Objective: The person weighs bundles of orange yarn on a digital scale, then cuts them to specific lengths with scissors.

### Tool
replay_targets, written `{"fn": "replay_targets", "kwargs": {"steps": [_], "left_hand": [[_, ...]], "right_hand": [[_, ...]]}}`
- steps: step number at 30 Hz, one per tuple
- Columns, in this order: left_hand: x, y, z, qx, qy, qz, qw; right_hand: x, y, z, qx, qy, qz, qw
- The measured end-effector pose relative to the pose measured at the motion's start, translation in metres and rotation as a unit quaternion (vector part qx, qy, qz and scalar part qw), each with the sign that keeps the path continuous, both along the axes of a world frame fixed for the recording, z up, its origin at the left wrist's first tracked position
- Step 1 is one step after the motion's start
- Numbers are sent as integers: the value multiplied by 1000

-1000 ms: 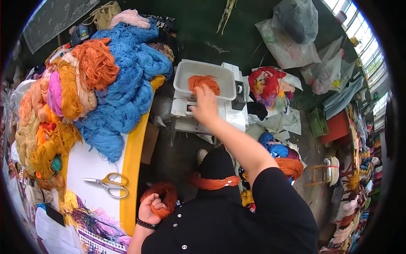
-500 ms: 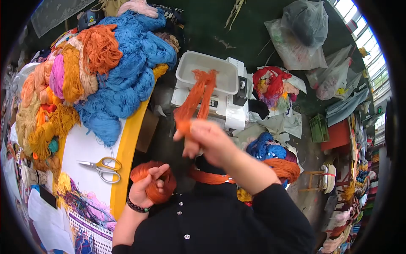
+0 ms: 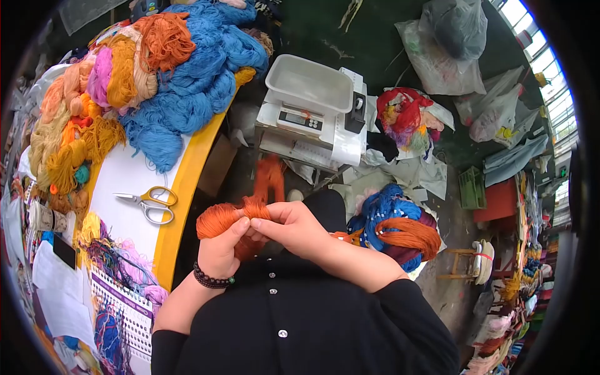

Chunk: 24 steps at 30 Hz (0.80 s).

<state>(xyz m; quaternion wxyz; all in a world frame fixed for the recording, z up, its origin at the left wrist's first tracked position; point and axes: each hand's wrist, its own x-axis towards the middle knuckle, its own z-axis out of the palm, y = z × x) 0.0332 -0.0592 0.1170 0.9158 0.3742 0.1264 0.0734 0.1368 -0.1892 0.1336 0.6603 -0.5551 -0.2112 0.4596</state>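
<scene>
In front of my chest, my left hand (image 3: 225, 251) is closed around a bundle of orange yarn (image 3: 216, 220). My right hand (image 3: 294, 226) meets it there, thumb and fingers pinching the same yarn near the left thumb. Beyond the hands, a loose loop of orange yarn (image 3: 269, 181) hangs out, blurred by motion. Scissors (image 3: 153, 204) with one yellow and one grey handle lie on the white tabletop (image 3: 122, 219) to the left. To the right of my right forearm is a pile of blue yarn (image 3: 389, 215) with a rust-orange skein (image 3: 412, 239) on it.
Blue yarn hanks (image 3: 200, 75) and orange, pink and mustard skeins heap on the yellow-edged table. Ahead stands a scale (image 3: 300, 122) bearing a white plastic tray (image 3: 309, 84). Plastic bags (image 3: 437, 62), a green crate (image 3: 472, 187) and a stool (image 3: 462, 265) are at the right.
My right hand has come down and toward me to meet my left hand at the yarn bundle. The long orange strands it held up before the tray have dropped lower.
</scene>
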Motion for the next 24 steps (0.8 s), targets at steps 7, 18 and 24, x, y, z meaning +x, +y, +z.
{"fn": "replay_targets", "kwargs": {"steps": [7, 18, 24], "left_hand": [[-9, -1, -9, -22, 14, 45, 999], [-6, -8, -1, -32, 31, 111, 993], [-3, -11, -7, -50, 51, 96, 993]], "right_hand": [[-6, -1, 4, -53, 1, 19, 998], [-8, 0, -2, 5, 73, -28, 997], [-7, -5, -7, -2, 40, -30, 999]]}}
